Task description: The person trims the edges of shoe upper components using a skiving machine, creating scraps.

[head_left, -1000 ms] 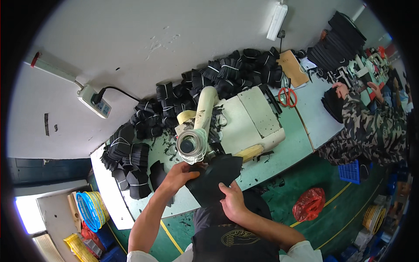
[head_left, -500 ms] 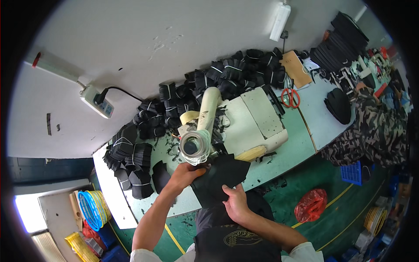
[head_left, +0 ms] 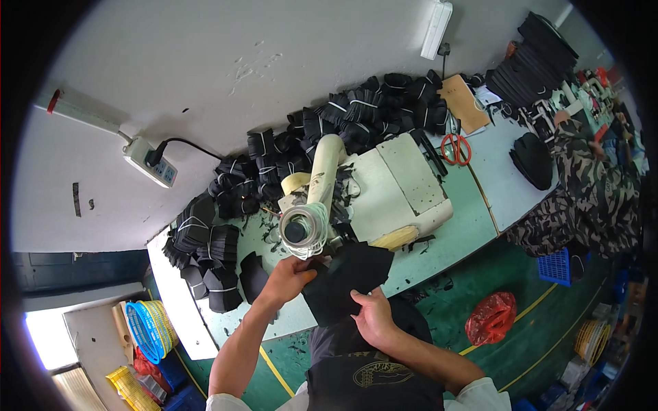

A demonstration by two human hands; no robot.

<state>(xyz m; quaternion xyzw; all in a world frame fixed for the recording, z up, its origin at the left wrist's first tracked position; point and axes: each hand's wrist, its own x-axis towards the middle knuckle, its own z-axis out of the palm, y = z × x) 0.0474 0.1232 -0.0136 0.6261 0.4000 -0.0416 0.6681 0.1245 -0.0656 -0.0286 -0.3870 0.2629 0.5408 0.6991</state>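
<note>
A flat piece of black sheet material lies in front of the cream bench machine, over the table's near edge. My left hand pinches its upper left corner close to the machine's working end; those fingertips are partly hidden. With the thumb on top and the fingers underneath, my right hand grips the lower right edge. Above my left hand sits a round spool-like part wound with pale thread. A loose black piece rests on the table to the left.
Tied bundles of black pieces are heaped along the wall, with more bundles at left. Orange-handled scissors lie behind the machine. At right, a person in camouflage clothing works nearby. A red plastic bag is on the floor.
My left hand has shifted very slightly, and the black piece stays almost in place. The view has tilted a little; my right hand keeps its hold.
</note>
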